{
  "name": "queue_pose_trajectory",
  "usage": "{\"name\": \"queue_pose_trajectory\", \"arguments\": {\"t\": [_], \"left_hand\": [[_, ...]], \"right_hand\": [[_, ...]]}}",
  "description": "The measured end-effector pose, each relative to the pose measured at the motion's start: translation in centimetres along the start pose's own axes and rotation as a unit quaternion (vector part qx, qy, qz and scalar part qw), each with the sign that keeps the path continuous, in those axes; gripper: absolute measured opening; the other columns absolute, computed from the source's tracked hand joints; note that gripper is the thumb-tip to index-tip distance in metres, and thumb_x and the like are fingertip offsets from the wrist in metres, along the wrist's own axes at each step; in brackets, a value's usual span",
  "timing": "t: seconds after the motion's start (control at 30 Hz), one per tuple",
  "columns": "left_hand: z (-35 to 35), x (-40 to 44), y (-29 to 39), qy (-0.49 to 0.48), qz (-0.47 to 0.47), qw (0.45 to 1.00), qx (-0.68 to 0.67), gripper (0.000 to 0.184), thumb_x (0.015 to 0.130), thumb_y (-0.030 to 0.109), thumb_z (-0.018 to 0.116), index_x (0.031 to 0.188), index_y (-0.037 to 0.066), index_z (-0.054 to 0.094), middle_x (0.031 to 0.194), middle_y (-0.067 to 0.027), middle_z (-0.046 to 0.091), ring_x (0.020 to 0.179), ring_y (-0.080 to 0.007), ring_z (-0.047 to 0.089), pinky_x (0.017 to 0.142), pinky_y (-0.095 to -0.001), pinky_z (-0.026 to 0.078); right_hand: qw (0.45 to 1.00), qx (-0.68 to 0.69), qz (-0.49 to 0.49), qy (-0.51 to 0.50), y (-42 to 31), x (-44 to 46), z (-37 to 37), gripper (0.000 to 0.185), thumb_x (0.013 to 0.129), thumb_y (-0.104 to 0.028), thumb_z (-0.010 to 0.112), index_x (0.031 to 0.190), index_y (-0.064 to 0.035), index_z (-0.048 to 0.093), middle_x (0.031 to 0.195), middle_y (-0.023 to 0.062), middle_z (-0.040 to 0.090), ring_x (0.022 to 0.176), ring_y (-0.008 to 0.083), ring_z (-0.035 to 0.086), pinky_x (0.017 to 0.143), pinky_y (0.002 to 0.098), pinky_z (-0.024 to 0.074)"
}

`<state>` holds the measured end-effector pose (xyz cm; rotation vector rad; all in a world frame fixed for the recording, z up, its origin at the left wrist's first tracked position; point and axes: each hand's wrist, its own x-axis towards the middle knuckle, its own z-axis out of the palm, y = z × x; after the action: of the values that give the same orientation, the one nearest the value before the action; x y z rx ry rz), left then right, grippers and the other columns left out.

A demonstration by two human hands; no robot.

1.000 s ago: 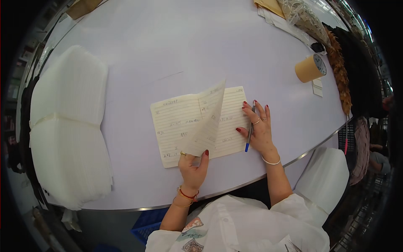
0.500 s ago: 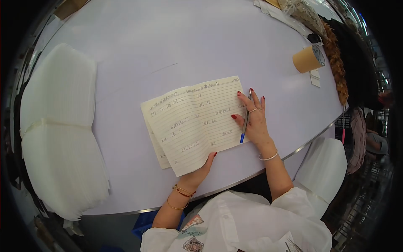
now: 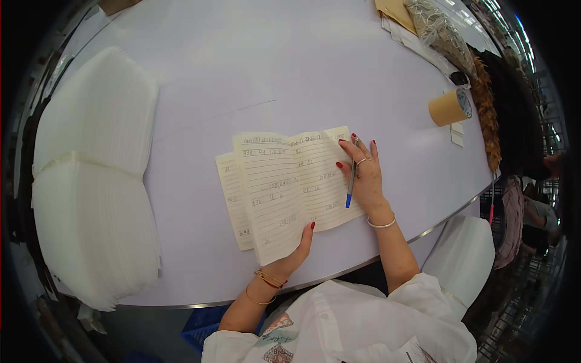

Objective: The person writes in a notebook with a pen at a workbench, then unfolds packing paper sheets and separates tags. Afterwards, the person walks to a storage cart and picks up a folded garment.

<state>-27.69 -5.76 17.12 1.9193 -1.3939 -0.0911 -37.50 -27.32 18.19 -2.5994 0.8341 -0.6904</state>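
An open lined notebook (image 3: 275, 181) with handwritten dates and figures lies on the table. My left hand (image 3: 293, 257) grips its lower edge, thumb on top of the page and the other fingers hidden beneath. The left leaf is raised and curved, and part of another written page (image 3: 230, 199) shows behind it at the left. In my right hand (image 3: 366, 178) is a grey pen with a blue end (image 3: 352, 175), tucked among the fingers with the blue end pointing toward me. The fingertips of that hand rest at the right page's edge.
Stacks of white foam sheets tied with a band (image 3: 91, 163) stand at the left. A roll of tan tape (image 3: 449, 107) sits at the right, near white tags (image 3: 457, 134). Further back are a plastic bag (image 3: 439, 30) and brown envelope (image 3: 396, 13). The table's metal edge (image 3: 436, 227) runs close by.
The left leaf has lifted and swung rightward, so more of the page behind it shows. My right hand still holds the pen. The whole view has shifted slightly.
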Motion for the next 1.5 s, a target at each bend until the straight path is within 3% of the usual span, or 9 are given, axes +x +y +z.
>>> {"name": "queue_pose_trajectory", "arguments": {"t": [0.2, 0.37, 0.57, 0.73, 0.8, 0.87, 0.97, 1.03, 1.5], "left_hand": [[-0.9, 1.9, 1.5, -0.014, -0.093, 0.958, -0.270, 0.053, 0.082, 0.018, 0.066, 0.132, 0.006, 0.050, 0.138, -0.0187, 0.044, 0.100, -0.0290, 0.057, 0.084, -0.0316, 0.049], [-0.5, 1.6, 1.2, -0.096, 0.056, 0.992, -0.066, 0.062, 0.079, 0.019, 0.069, 0.136, 0.010, 0.047, 0.142, -0.0213, 0.036, 0.102, -0.0299, 0.051, 0.088, -0.0356, 0.045], [0.0, 0.9, 1.9, -0.116, 0.040, 0.992, -0.041, 0.064, 0.077, 0.022, 0.074, 0.134, 0.011, 0.049, 0.141, -0.0192, 0.039, 0.119, -0.0303, 0.046, 0.097, -0.0357, 0.040], [-2.2, 2.8, 2.9, -0.231, -0.003, 0.926, -0.298, 0.069, 0.079, 0.030, 0.074, 0.138, 0.008, 0.045, 0.141, -0.0175, 0.041, 0.120, -0.0291, 0.047, 0.098, -0.0352, 0.040], [-2.0, 2.2, 0.8, -0.237, -0.161, 0.748, -0.598, 0.071, 0.083, 0.036, 0.068, 0.141, 0.007, 0.039, 0.142, -0.0175, 0.039, 0.123, -0.0287, 0.045, 0.102, -0.0371, 0.036], [-2.4, 1.9, -1.4, -0.197, -0.292, 0.465, -0.812, 0.074, 0.087, 0.042, 0.063, 0.144, 0.006, 0.033, 0.143, -0.0174, 0.038, 0.125, -0.0284, 0.043, 0.106, -0.0389, 0.031], [-5.8, 3.3, -2.2, -0.093, -0.383, 0.532, -0.750, 0.063, 0.088, 0.034, 0.065, 0.137, 0.001, 0.043, 0.130, -0.0147, 0.052, 0.108, -0.0224, 0.055, 0.094, -0.0329, 0.043], [-7.1, 4.3, -3.1, -0.112, -0.366, 0.805, -0.453, 0.045, 0.083, 0.023, 0.070, 0.119, -0.001, 0.057, 0.099, -0.0113, 0.067, 0.077, -0.0152, 0.060, 0.068, -0.0236, 0.048], [-6.7, 4.9, -5.7, -0.021, -0.290, 0.936, -0.197, 0.017, 0.077, 0.012, 0.074, 0.082, 0.000, 0.063, 0.056, -0.0030, 0.057, 0.044, -0.0092, 0.042, 0.042, -0.0217, 0.034]], "right_hand": [[0.923, 0.329, 0.201, 0.006, -3.6, -1.0, -3.0, 0.040, 0.084, -0.006, 0.065, 0.122, -0.0014, 0.055, 0.111, 0.0117, 0.066, 0.106, 0.0202, 0.061, 0.092, 0.0343, 0.0475], [0.761, 0.537, 0.354, 0.089, -2.8, -2.2, -5.5, 0.033, 0.087, -0.015, 0.064, 0.114, 0.0019, 0.058, 0.108, 0.0132, 0.066, 0.091, 0.0166, 0.063, 0.076, 0.0262, 0.0524], [0.776, 0.533, 0.336, -0.013, -0.8, -5.2, -6.9, 0.036, 0.088, -0.024, 0.064, 0.111, 0.0033, 0.058, 0.109, 0.0137, 0.065, 0.085, 0.0189, 0.062, 0.075, 0.0238, 0.0510], [0.840, 0.481, 0.218, -0.124, -3.6, -4.6, -10.0, 0.048, 0.089, -0.041, 0.061, 0.111, 0.0013, 0.059, 0.110, 0.0161, 0.065, 0.105, 0.0307, 0.059, 0.094, 0.0376, 0.0435], [0.824, 0.542, 0.124, -0.104, -5.9, -3.6, -9.2, 0.052, 0.088, -0.047, 0.059, 0.110, 0.0003, 0.060, 0.108, 0.0159, 0.066, 0.112, 0.0350, 0.057, 0.101, 0.0427, 0.0388], [0.782, 0.576, 0.012, -0.238, -6.8, -2.4, -7.8, 0.062, 0.088, -0.058, 0.051, 0.111, -0.0019, 0.061, 0.104, 0.0150, 0.068, 0.120, 0.0390, 0.051, 0.108, 0.0477, 0.0293], [0.802, 0.524, 0.046, -0.283, -7.5, -2.0, -4.5, 0.067, 0.088, -0.064, 0.046, 0.112, -0.0030, 0.060, 0.105, 0.0138, 0.068, 0.117, 0.0362, 0.054, 0.109, 0.0473, 0.0295], [0.796, 0.551, 0.163, -0.191, -8.1, -1.9, -2.4, 0.070, 0.089, -0.064, 0.045, 0.113, -0.0002, 0.058, 0.103, 0.0199, 0.067, 0.100, 0.0285, 0.063, 0.098, 0.0413, 0.0433], [0.810, 0.538, 0.206, -0.108, -10.3, 2.8, 5.5, 0.006, 0.082, -0.003, 0.063, 0.084, -0.0024, 0.058, 0.073, 0.0032, 0.059, 0.060, 0.0075, 0.047, 0.056, 0.0173, 0.0409]]}}
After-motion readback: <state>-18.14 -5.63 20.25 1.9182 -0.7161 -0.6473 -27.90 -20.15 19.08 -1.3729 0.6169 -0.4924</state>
